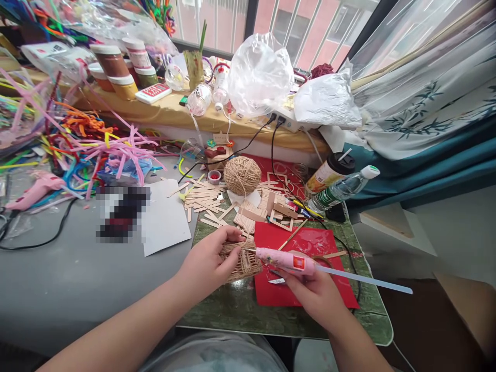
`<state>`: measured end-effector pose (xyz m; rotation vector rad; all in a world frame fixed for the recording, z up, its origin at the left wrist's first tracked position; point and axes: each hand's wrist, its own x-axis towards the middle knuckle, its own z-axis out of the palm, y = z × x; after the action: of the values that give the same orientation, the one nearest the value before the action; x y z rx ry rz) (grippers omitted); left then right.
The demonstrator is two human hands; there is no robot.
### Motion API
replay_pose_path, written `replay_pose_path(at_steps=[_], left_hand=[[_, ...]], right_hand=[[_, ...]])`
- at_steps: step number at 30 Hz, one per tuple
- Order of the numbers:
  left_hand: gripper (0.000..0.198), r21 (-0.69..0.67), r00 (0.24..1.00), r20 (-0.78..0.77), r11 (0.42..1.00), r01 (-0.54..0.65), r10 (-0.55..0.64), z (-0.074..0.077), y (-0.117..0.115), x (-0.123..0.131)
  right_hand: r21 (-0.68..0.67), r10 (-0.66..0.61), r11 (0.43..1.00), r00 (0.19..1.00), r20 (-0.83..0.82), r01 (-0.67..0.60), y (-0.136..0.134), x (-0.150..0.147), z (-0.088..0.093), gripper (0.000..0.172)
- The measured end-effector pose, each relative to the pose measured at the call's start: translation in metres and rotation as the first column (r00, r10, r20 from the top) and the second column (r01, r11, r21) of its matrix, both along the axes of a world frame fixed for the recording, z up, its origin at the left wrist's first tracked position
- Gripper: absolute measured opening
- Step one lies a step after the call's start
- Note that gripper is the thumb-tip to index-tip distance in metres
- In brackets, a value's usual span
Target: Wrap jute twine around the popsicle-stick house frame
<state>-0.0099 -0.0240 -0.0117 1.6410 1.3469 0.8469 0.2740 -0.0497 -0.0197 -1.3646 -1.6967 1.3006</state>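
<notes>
My left hand (213, 253) is closed on a small twine-wrapped piece (244, 263), its strands crossing over the front. In my right hand (313, 292) is a pink hot glue gun (284, 260), with a long translucent glue stick (368, 281) jutting out of its back. The gun's nozzle points left and meets the twine piece, or nearly so; I cannot tell if it touches. Below the gun, a pair of scissors (276, 281) shows in part by my right fingers. Behind my hands sits a ball of twine (242, 175).
Red paper (310, 240) lies under my right hand. Popsicle sticks (205, 196) are scattered behind. A water bottle (337, 192) and a lidded cup (329, 170) stand at the right. Pipe cleaners (116, 150) and another pink glue gun (36, 190) are at the left. Black cords cross the table.
</notes>
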Motion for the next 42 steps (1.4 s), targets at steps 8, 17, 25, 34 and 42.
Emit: replay_pose_path(at_steps=[8,17,25,34,42], left_hand=[[0.028,-0.014,1.0,-0.015,1.0,-0.002,0.002,-0.001,-0.001,-0.001],[0.026,-0.016,1.0,-0.025,1.0,-0.014,0.013,0.002,0.0,0.001],[0.023,-0.002,0.999,-0.051,1.0,-0.011,0.011,0.003,0.0,0.001],[0.023,-0.017,0.999,-0.031,1.0,-0.017,0.016,0.005,0.0,0.002],[0.024,-0.018,0.999,-0.033,1.0,-0.021,0.02,0.001,-0.001,0.001]], right_hand=[[0.155,0.109,0.979,0.983,0.146,-0.131,0.007,0.004,0.007,0.016],[0.39,0.169,0.871,0.927,0.335,-0.3,0.014,0.007,0.009,0.017],[0.438,0.145,0.851,0.933,0.33,-0.288,0.011,0.005,0.008,0.017],[0.393,0.169,0.876,0.941,0.294,-0.28,0.008,0.007,-0.001,0.016],[0.373,0.167,0.892,0.953,0.251,-0.255,0.003,0.009,-0.016,0.018]])
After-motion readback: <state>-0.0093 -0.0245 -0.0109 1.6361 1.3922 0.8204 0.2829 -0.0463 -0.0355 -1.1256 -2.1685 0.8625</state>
